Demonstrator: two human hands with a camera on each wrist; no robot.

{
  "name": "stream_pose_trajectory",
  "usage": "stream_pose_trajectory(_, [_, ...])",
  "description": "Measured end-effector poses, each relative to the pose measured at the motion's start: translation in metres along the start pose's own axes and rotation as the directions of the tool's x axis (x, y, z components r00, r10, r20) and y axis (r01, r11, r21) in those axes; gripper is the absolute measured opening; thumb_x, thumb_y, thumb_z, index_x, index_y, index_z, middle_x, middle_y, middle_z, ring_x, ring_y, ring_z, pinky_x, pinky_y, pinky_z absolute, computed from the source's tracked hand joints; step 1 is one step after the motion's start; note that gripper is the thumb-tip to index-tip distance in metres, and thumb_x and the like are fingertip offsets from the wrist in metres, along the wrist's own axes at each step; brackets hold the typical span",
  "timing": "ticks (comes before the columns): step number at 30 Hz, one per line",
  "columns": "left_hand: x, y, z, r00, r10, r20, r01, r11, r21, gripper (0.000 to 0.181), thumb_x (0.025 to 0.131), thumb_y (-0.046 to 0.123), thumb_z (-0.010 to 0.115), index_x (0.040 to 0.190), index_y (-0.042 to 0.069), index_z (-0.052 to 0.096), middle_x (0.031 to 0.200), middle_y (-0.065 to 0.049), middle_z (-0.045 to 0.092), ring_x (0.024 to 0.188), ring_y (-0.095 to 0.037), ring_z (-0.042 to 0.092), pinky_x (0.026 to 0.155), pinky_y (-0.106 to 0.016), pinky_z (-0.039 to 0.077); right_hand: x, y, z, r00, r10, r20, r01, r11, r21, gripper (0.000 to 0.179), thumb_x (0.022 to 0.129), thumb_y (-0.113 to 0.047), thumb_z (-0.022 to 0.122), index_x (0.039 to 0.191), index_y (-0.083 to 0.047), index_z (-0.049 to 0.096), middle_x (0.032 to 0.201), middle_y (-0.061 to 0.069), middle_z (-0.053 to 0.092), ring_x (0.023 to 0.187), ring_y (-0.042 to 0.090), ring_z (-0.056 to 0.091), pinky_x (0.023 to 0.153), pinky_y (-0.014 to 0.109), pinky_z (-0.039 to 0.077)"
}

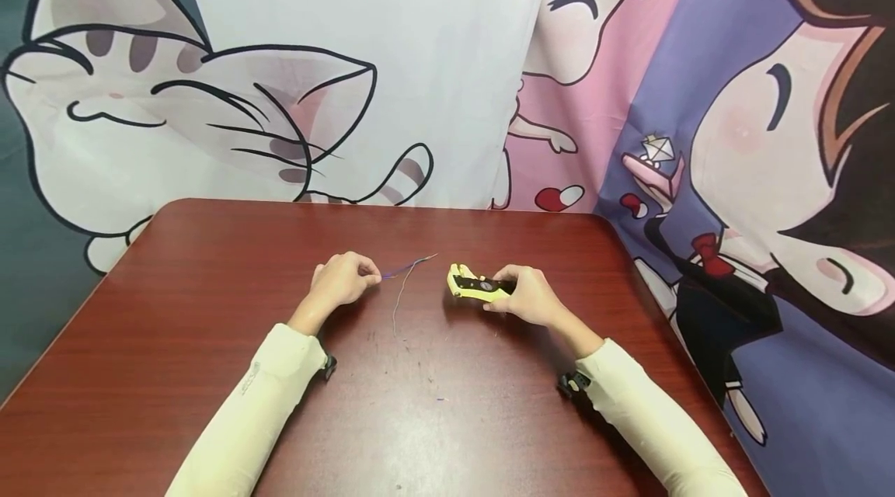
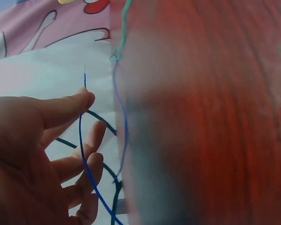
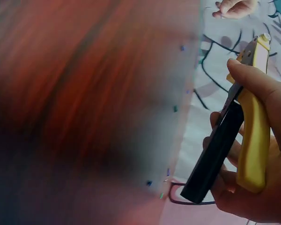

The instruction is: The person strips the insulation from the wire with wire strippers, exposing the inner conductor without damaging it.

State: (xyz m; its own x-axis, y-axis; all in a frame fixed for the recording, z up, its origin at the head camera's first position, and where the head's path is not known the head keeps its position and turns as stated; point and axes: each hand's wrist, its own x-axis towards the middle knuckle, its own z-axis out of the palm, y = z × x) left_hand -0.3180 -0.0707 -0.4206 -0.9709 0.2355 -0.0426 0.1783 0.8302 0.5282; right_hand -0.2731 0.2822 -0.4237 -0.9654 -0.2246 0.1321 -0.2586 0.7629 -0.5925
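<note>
My left hand (image 1: 343,279) is over the left-middle of the table and pinches a thin blue wire (image 2: 91,178) between thumb and forefinger. Above the fingertips the wire ends in a short bare tip, plain in the left wrist view. Farther along, a green length of wire (image 2: 123,28) meets a blue stretch at a small twist. To the right, my right hand (image 1: 531,295) grips a wire stripper (image 1: 482,286) with yellow and black handles, its head towards the left hand. A gap separates the tool from the wire, and no wire shows in its jaws.
The reddish-brown wooden table (image 1: 391,435) carries several tiny scraps of coloured insulation, such as a green bit (image 3: 175,108) and a blue bit (image 3: 149,183). Behind its far edge hangs a cartoon-printed cloth (image 1: 447,78), which continues along the right side.
</note>
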Motion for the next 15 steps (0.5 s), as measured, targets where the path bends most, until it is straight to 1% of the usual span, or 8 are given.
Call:
stream_pose_trajectory(2, [0.003, 0.000, 0.001, 1.000, -0.019, 0.010, 0.018, 1.000, 0.021, 0.007, 0.090, 0.032, 0.072, 0.086, 0.029, 0.077, 0.103, 0.006, 0.074, 0.110, -0.028, 0.061, 0.087, -0.052, 0.037, 0.001, 0.005, 0.001, 1.000, 0.009, 0.013, -0.009, 1.000, -0.019, 0.048, 0.062, -0.030, 0.095, 0.099, -0.010, 0.073, 0.093, 0.000, 0.072, 0.084, 0.016, 0.062, 0.074, 0.032, 0.050])
stream_pose_trajectory(8, [0.010, 0.002, 0.002, 0.998, -0.041, 0.041, 0.038, 0.997, 0.066, 0.003, 0.086, 0.032, 0.077, 0.087, 0.031, 0.080, 0.104, 0.006, 0.074, 0.114, -0.028, 0.060, 0.088, -0.053, 0.037, 0.005, 0.017, 0.002, 0.998, 0.039, 0.058, -0.034, 0.996, -0.084, 0.051, 0.061, -0.031, 0.095, 0.101, -0.009, 0.073, 0.096, 0.002, 0.072, 0.087, 0.018, 0.062, 0.077, 0.035, 0.050])
stream_pose_trajectory(11, [0.012, 0.001, 0.004, 0.997, -0.062, 0.049, 0.058, 0.995, 0.081, 0.003, 0.085, 0.032, 0.077, 0.087, 0.031, 0.080, 0.105, 0.005, 0.074, 0.115, -0.028, 0.060, 0.088, -0.053, 0.037, 0.008, 0.020, 0.003, 0.997, 0.032, 0.068, -0.026, 0.996, -0.090, 0.050, 0.061, -0.030, 0.095, 0.100, -0.009, 0.073, 0.095, 0.003, 0.072, 0.088, 0.019, 0.062, 0.079, 0.036, 0.050])
stream_pose_trajectory(15, [0.011, -0.002, 0.006, 0.995, -0.083, 0.060, 0.079, 0.994, 0.079, 0.003, 0.085, 0.031, 0.078, 0.087, 0.030, 0.081, 0.105, 0.004, 0.074, 0.115, -0.029, 0.060, 0.089, -0.053, 0.037, 0.013, 0.020, 0.005, 0.996, 0.019, 0.085, -0.011, 0.995, -0.101, 0.048, 0.061, -0.029, 0.095, 0.098, -0.009, 0.073, 0.094, 0.003, 0.072, 0.088, 0.020, 0.062, 0.080, 0.038, 0.050])
